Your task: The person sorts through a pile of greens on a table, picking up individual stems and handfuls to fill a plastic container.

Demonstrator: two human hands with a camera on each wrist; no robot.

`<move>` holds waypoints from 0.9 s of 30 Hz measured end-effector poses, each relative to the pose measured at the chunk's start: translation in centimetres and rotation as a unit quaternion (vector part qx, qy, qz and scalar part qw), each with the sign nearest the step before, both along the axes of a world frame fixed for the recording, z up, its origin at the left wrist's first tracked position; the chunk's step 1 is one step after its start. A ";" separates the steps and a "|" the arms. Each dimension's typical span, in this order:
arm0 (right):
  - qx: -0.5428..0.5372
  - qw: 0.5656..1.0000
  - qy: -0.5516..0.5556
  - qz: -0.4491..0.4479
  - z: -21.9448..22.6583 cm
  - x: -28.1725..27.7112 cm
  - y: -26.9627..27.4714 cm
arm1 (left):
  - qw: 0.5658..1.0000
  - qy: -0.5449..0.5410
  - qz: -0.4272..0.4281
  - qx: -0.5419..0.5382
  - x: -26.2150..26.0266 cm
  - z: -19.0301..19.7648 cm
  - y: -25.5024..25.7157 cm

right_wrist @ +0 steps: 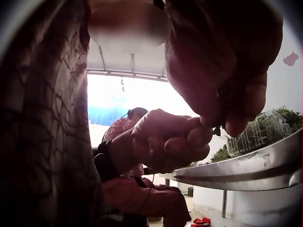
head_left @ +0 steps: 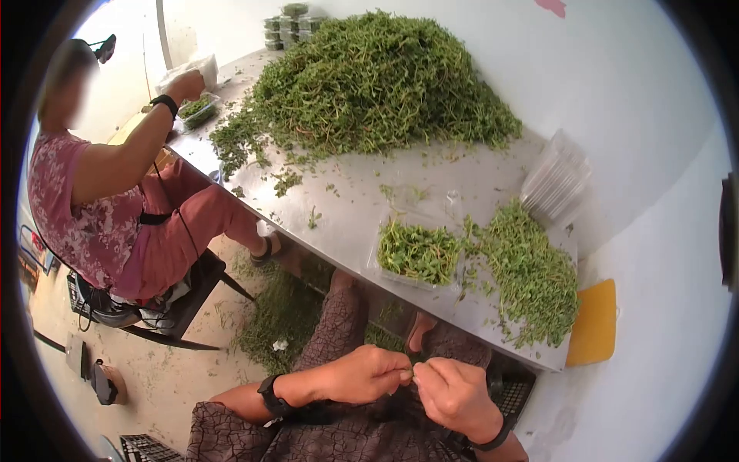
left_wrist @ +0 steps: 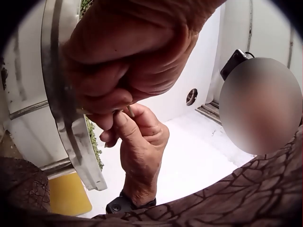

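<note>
Above the lap, my left hand (head_left: 362,375) and right hand (head_left: 454,393) meet fingertip to fingertip, fingers curled. Between them they pinch a short pale-green stem (left_wrist: 130,111), most of it hidden by the fingers. In the right wrist view a small dark leaf (right_wrist: 217,131) pokes out beneath the fingertips. Beyond the hands, a clear plastic box (head_left: 375,258) full of leafy sprigs (head_left: 419,252) stands at the near edge of the metal table (head_left: 346,200). To its right lies a small pile of picked greens (head_left: 531,269).
A large heap of greens (head_left: 377,85) covers the table's back, with stacked filled boxes (head_left: 289,27) behind. Nested clear boxes (head_left: 558,177) lean by the wall. A yellow board (head_left: 594,323) stands at the right end. Another person (head_left: 92,200) sits at left beside a box (head_left: 198,113).
</note>
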State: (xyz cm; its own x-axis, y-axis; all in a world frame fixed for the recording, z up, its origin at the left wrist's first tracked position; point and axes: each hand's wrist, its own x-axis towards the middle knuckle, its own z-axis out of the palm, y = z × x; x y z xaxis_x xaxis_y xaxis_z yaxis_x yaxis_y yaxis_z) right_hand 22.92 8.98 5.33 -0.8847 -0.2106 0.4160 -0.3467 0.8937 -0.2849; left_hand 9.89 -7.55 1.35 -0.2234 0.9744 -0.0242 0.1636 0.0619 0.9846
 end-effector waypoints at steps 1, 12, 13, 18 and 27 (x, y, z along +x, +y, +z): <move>0.020 1.000 -0.001 -0.011 0.2 0.0 -0.2 | 1.000 0.014 0.010 0.008 0.1 0.2 0.1; 0.050 0.998 0.022 -0.022 1.3 -0.9 -0.7 | 0.994 0.050 0.034 0.096 0.0 1.8 0.1; 0.040 0.998 0.040 -0.025 1.4 -1.1 -0.6 | 0.989 0.075 0.042 0.123 -0.1 2.0 0.2; -0.022 0.994 0.097 -0.036 2.3 -2.7 -0.4 | 0.970 0.128 0.086 0.188 -0.6 3.2 0.6; -0.075 0.995 -0.019 0.061 4.3 -5.5 0.9 | 0.954 0.085 0.018 0.286 -3.3 5.3 0.1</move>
State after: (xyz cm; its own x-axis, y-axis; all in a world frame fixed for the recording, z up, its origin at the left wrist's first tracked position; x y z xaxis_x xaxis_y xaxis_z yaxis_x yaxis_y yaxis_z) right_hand 17.45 9.93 9.64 -0.8719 -0.2556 0.4176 -0.4364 0.7923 -0.4263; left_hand 6.54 -7.43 6.65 -0.2100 0.8094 0.5484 0.3319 -0.4686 0.8187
